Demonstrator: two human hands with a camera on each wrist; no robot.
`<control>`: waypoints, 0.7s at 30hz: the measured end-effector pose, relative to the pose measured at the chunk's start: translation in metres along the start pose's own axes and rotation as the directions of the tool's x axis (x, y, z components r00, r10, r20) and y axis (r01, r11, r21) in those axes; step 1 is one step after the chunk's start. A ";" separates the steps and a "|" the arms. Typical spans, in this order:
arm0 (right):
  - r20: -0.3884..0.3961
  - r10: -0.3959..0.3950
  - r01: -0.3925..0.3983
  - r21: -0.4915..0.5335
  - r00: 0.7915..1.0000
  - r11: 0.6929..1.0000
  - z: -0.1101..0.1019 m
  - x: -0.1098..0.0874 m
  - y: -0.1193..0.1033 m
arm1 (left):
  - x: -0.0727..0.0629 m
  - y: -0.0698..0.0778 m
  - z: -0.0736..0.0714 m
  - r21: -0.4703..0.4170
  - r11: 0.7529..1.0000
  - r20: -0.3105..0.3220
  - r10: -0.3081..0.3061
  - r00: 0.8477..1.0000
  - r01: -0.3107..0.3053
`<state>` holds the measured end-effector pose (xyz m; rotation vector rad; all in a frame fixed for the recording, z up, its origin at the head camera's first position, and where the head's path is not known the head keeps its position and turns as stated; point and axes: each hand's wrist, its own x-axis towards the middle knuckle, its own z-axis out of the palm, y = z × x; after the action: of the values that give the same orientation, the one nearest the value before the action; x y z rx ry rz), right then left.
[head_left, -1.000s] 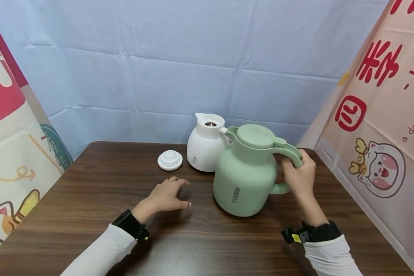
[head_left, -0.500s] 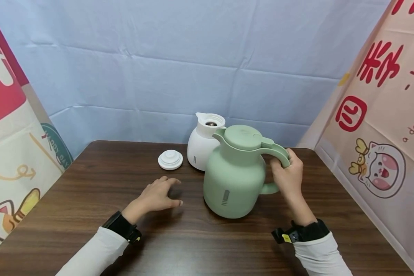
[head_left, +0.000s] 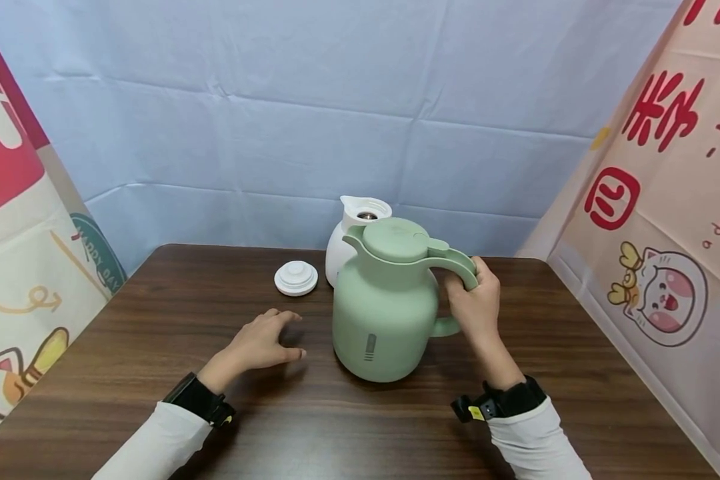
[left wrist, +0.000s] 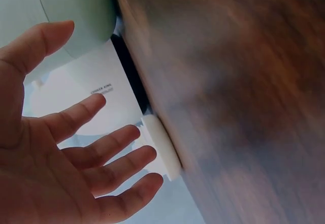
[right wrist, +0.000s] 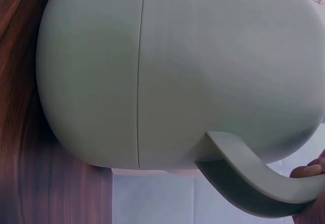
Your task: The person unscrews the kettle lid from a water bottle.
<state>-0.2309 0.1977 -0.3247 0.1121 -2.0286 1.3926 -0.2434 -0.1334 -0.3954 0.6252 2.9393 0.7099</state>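
My right hand [head_left: 477, 300] grips the handle of a large green thermos jug [head_left: 384, 313], its spout pointing left and its lid on. The jug stands upright in the head view; whether its base touches the table I cannot tell. My left hand [head_left: 258, 343] hovers to the jug's left, fingers spread and holding nothing; in the left wrist view its palm [left wrist: 45, 178] shows. Behind the green jug is a smaller white thermos jug [head_left: 340, 250], lidless at the top and partly hidden. Its round white lid [head_left: 296, 278] lies on the table to the left.
The dark wooden table [head_left: 156, 320] spans the view, with its far edge just behind the white jug. A pale blue cloth [head_left: 246, 133] hangs at the back. Printed cloths [head_left: 654, 233] flank both sides.
The green jug has moved left with my right hand, covering more of the white jug. My left hand has drifted left as well. The white jug and lid have stayed put.
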 end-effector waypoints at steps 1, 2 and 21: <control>0.005 -0.003 0.003 0.003 1.000 1.000 0.001 0.000 -0.001 | 0.000 -0.001 0.000 -0.001 1.000 -0.001 -0.002 1.000 0.002; 0.009 -0.005 0.005 0.002 1.000 1.000 0.003 -0.001 -0.004 | -0.001 -0.001 -0.001 -0.001 1.000 -0.001 -0.004 1.000 0.004; 0.020 -0.047 0.047 0.001 0.999 0.999 0.014 -0.006 -0.024 | 0.001 0.001 -0.012 -0.024 0.999 -0.020 0.023 1.000 -0.023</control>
<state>-0.2226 0.1742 -0.3120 0.1738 -2.0292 1.3675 -0.2459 -0.1377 -0.3842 0.6548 2.9418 0.7570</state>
